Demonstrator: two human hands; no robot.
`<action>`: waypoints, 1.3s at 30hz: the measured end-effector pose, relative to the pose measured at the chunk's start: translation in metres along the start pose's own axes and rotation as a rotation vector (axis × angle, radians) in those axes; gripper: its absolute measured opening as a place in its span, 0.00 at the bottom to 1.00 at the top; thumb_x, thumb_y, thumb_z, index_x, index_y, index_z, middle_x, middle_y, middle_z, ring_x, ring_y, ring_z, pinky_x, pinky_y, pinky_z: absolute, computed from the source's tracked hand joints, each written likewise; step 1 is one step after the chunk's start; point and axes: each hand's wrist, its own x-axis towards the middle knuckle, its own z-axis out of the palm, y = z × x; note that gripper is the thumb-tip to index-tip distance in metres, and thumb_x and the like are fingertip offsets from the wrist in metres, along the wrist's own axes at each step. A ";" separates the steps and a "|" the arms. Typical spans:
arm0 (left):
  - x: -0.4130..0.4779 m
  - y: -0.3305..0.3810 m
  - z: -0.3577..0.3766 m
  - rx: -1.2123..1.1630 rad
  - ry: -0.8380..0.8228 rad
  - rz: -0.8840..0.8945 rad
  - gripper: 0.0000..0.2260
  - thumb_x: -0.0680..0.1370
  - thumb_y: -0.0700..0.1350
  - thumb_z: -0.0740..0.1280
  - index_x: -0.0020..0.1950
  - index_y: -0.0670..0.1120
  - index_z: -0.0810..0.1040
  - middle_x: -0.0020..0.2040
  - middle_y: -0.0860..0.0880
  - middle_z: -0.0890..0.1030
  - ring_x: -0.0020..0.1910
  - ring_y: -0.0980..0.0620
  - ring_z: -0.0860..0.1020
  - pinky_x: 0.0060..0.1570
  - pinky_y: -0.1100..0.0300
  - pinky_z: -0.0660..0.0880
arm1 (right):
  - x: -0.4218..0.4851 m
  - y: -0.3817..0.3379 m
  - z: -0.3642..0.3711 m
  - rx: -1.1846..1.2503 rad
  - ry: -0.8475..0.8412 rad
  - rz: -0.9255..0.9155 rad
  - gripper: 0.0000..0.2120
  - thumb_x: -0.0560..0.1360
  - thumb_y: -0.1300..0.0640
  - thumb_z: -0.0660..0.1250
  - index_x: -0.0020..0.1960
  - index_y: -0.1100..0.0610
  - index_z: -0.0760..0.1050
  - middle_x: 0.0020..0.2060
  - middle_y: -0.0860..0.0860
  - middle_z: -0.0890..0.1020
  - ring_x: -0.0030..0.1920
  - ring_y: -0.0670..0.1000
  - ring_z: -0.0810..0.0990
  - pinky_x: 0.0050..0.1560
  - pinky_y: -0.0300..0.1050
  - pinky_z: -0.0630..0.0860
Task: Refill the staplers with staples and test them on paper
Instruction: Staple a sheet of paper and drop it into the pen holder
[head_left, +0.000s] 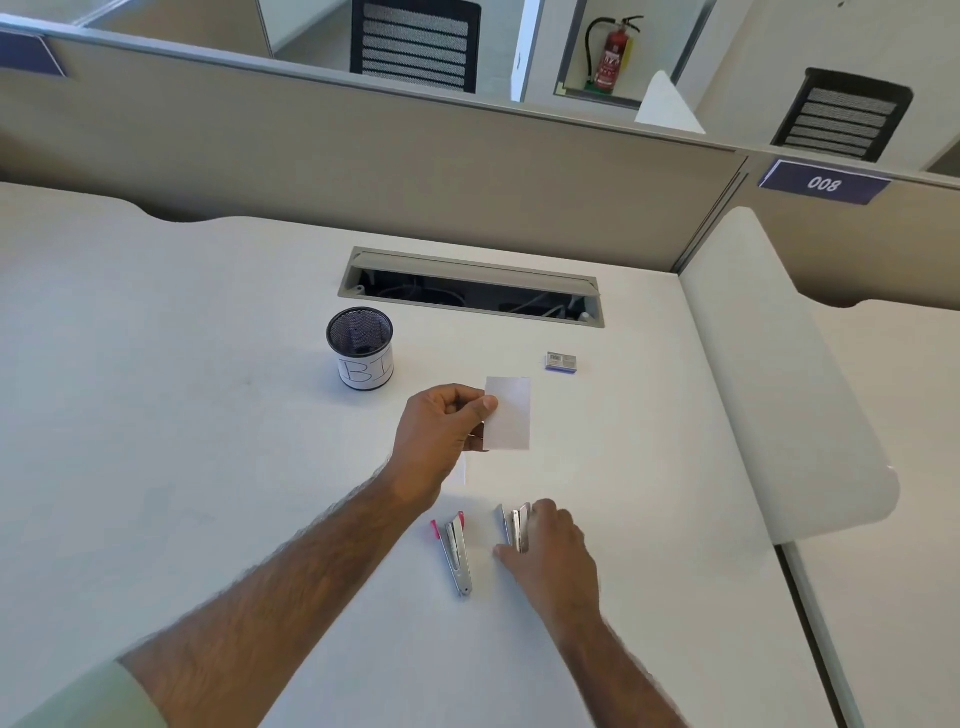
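Paper first, from the head view: a small white paper slip (509, 413) was held up off the desk (208, 415), pinched at its left edge between the thumb and fingers of the left hand (441, 431). Lower and to the right, the right hand (550, 551) was wrapped over the second stapler (517, 527), thumb on its near-left side and fingers curled over the far side, so a grasp was judged. Whether it was lifted clear of the desk could not be told. The red-tipped stapler (456, 553) was left lying just beside it to the left, untouched, its arms apparently splayed apart. A staple box (561, 361) was seen farther back, well apart from both hands, and a mesh pen cup (360, 345) stood off to its left. The step in hand was judged to be the test on paper rather than the refill. For the next move, stapler and slip would need to be brought together, the slip's free edge fed between the stapler's arms, and a firm squeeze given.
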 end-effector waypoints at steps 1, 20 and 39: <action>0.001 0.000 -0.001 0.001 0.001 0.004 0.04 0.79 0.40 0.72 0.47 0.39 0.84 0.41 0.43 0.87 0.38 0.48 0.83 0.41 0.53 0.84 | 0.001 -0.001 0.000 0.014 0.005 -0.006 0.20 0.71 0.44 0.68 0.58 0.52 0.68 0.51 0.49 0.76 0.56 0.54 0.77 0.49 0.49 0.77; -0.003 0.005 0.001 0.038 0.004 0.011 0.04 0.79 0.41 0.73 0.45 0.42 0.84 0.40 0.45 0.87 0.37 0.50 0.83 0.39 0.57 0.83 | 0.020 -0.001 -0.065 1.259 -0.302 -0.030 0.21 0.72 0.61 0.68 0.64 0.55 0.72 0.39 0.57 0.81 0.32 0.52 0.75 0.31 0.43 0.69; -0.002 0.020 0.012 0.186 0.066 0.187 0.04 0.79 0.42 0.73 0.44 0.47 0.84 0.41 0.51 0.88 0.38 0.55 0.84 0.39 0.57 0.84 | 0.034 -0.028 -0.139 1.062 -0.139 -0.267 0.10 0.70 0.48 0.74 0.50 0.47 0.84 0.42 0.46 0.85 0.39 0.46 0.78 0.42 0.43 0.71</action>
